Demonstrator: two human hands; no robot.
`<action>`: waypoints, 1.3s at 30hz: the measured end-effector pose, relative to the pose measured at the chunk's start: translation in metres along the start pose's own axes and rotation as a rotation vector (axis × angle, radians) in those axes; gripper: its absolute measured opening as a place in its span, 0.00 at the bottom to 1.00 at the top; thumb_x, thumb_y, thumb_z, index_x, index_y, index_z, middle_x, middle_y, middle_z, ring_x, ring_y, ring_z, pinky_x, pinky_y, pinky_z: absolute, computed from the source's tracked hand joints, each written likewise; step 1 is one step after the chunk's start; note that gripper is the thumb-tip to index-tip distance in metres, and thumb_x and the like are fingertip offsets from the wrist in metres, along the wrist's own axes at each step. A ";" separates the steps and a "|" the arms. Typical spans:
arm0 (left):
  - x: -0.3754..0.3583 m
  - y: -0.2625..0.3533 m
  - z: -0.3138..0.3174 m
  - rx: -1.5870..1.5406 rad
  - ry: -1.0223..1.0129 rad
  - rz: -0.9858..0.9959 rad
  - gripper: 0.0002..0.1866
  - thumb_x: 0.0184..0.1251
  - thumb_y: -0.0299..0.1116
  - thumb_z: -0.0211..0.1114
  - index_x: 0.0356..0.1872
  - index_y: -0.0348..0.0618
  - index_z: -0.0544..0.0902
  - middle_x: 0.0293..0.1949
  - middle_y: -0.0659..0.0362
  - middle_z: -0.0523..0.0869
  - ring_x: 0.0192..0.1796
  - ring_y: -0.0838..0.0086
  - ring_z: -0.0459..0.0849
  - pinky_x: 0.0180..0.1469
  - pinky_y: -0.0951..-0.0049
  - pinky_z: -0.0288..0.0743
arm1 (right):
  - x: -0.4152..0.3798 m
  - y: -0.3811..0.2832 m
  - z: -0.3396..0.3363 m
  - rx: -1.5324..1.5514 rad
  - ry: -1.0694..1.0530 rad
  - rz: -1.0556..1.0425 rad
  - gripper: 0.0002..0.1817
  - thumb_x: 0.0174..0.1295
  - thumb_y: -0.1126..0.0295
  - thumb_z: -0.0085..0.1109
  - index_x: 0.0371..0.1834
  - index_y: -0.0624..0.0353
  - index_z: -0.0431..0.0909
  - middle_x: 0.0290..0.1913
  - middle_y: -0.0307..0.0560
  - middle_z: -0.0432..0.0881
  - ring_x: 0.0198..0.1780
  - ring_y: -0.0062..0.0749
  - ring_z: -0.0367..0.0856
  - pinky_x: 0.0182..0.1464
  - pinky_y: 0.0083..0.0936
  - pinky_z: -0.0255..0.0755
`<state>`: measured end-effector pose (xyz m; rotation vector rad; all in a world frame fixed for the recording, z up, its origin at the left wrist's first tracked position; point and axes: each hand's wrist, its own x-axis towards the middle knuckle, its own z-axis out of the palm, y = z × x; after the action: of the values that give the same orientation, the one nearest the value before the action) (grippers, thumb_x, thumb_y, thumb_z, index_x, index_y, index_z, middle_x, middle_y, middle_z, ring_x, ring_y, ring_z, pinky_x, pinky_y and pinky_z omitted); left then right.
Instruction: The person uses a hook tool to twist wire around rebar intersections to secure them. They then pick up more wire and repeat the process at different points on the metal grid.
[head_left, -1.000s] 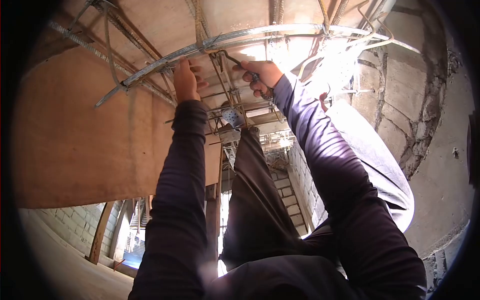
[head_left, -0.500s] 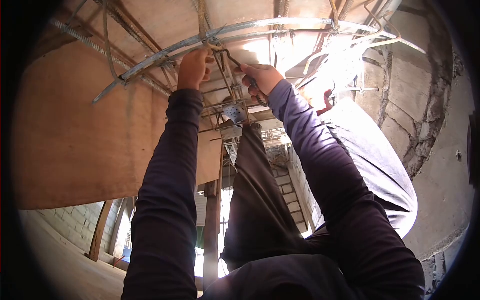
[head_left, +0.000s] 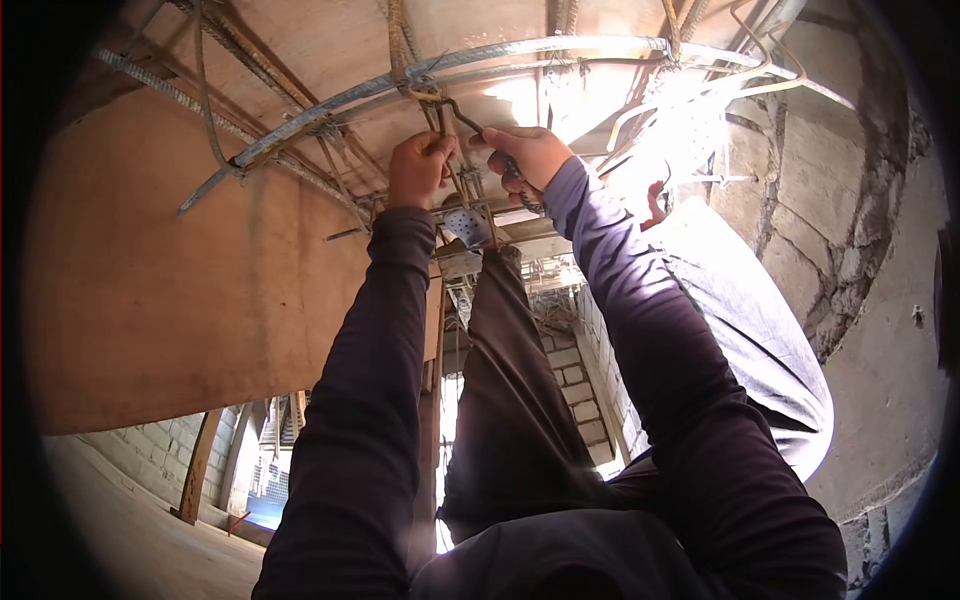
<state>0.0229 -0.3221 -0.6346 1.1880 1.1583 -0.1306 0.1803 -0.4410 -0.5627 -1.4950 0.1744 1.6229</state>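
A plywood soffit (head_left: 180,260) fills the left of the view, with a rough block wall (head_left: 830,200) to the right and a cage of reinforcing bars overhead. A long curved bar (head_left: 330,105) sweeps across the top. Both arms reach up in dark sleeves. The left hand (head_left: 418,170) is closed round a thin bar just under the curved one. The right hand (head_left: 528,155) is clenched on the handle of a hooked tying tool (head_left: 470,118), whose tip sits at the crossing (head_left: 428,92) where the curved bar meets an upright bar. A wire seems wrapped there, but its twist is too small to judge, so the tie looks in progress rather than finished. Other crossings along the bar cannot be read as tied or bare.
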 end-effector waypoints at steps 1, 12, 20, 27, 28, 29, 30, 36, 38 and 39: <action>0.004 0.001 0.003 -0.001 0.001 0.000 0.16 0.73 0.42 0.69 0.48 0.38 0.88 0.33 0.63 0.86 0.28 0.83 0.78 0.26 0.79 0.76 | 0.000 -0.002 0.000 -0.004 -0.001 -0.009 0.18 0.73 0.60 0.59 0.50 0.66 0.85 0.27 0.45 0.79 0.19 0.29 0.76 0.20 0.31 0.75; 0.022 0.003 0.027 -0.032 0.405 0.223 0.17 0.61 0.30 0.78 0.45 0.38 0.80 0.31 0.57 0.87 0.26 0.73 0.83 0.26 0.71 0.77 | 0.003 -0.010 0.002 -0.051 0.014 0.025 0.17 0.72 0.60 0.59 0.49 0.65 0.86 0.26 0.43 0.79 0.18 0.28 0.76 0.18 0.27 0.73; 0.008 0.024 0.014 0.482 0.566 0.399 0.31 0.52 0.36 0.83 0.54 0.38 0.77 0.43 0.49 0.86 0.45 0.53 0.87 0.48 0.59 0.81 | 0.005 -0.010 0.005 -0.048 0.008 0.015 0.18 0.72 0.59 0.58 0.51 0.63 0.86 0.26 0.43 0.80 0.19 0.27 0.77 0.17 0.25 0.70; 0.014 0.015 0.009 0.703 0.589 0.734 0.37 0.47 0.34 0.85 0.62 0.42 0.79 0.49 0.51 0.83 0.53 0.54 0.83 0.54 0.58 0.77 | -0.001 -0.003 0.016 0.074 0.004 0.094 0.18 0.77 0.55 0.55 0.58 0.56 0.82 0.27 0.34 0.75 0.20 0.19 0.69 0.23 0.24 0.68; 0.013 0.016 0.008 0.703 0.589 0.734 0.37 0.47 0.34 0.85 0.62 0.42 0.79 0.49 0.51 0.83 0.53 0.54 0.83 0.54 0.58 0.77 | 0.000 0.002 0.019 0.152 0.006 0.117 0.18 0.77 0.55 0.54 0.58 0.55 0.82 0.27 0.32 0.74 0.20 0.19 0.68 0.24 0.23 0.68; 0.011 0.015 0.007 0.718 0.591 0.730 0.35 0.48 0.34 0.84 0.60 0.43 0.80 0.49 0.51 0.83 0.53 0.54 0.83 0.54 0.58 0.78 | 0.000 0.007 0.022 0.230 0.009 0.141 0.18 0.78 0.55 0.53 0.57 0.54 0.82 0.28 0.31 0.73 0.21 0.18 0.66 0.24 0.22 0.67; 0.010 0.015 0.007 0.733 0.592 0.724 0.33 0.49 0.34 0.83 0.59 0.43 0.80 0.48 0.51 0.83 0.52 0.54 0.83 0.53 0.58 0.78 | 0.001 0.013 0.024 0.230 0.010 0.141 0.18 0.78 0.55 0.53 0.57 0.54 0.82 0.28 0.31 0.73 0.21 0.18 0.66 0.24 0.22 0.67; 0.011 0.019 0.001 0.829 0.533 0.698 0.26 0.56 0.37 0.79 0.55 0.43 0.81 0.45 0.53 0.85 0.49 0.54 0.85 0.49 0.57 0.79 | 0.003 0.028 0.037 0.571 -0.056 0.103 0.20 0.77 0.57 0.54 0.60 0.62 0.80 0.30 0.37 0.74 0.23 0.24 0.71 0.24 0.29 0.72; 0.010 0.022 -0.002 0.889 0.496 0.675 0.24 0.57 0.37 0.78 0.53 0.43 0.82 0.44 0.52 0.85 0.48 0.54 0.85 0.49 0.56 0.79 | 0.001 0.027 0.038 0.563 -0.047 0.095 0.20 0.78 0.58 0.53 0.61 0.60 0.79 0.29 0.36 0.72 0.23 0.23 0.69 0.24 0.29 0.71; 0.010 0.024 -0.004 0.948 0.461 0.650 0.22 0.58 0.37 0.77 0.51 0.43 0.82 0.44 0.52 0.85 0.48 0.53 0.85 0.48 0.56 0.79 | 0.001 0.025 0.040 0.565 -0.046 0.092 0.20 0.78 0.58 0.53 0.61 0.60 0.79 0.29 0.36 0.72 0.23 0.23 0.69 0.24 0.29 0.71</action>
<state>0.0405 -0.3038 -0.6261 2.4835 1.0446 0.1200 0.1344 -0.4306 -0.5643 -1.0241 0.6283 1.5105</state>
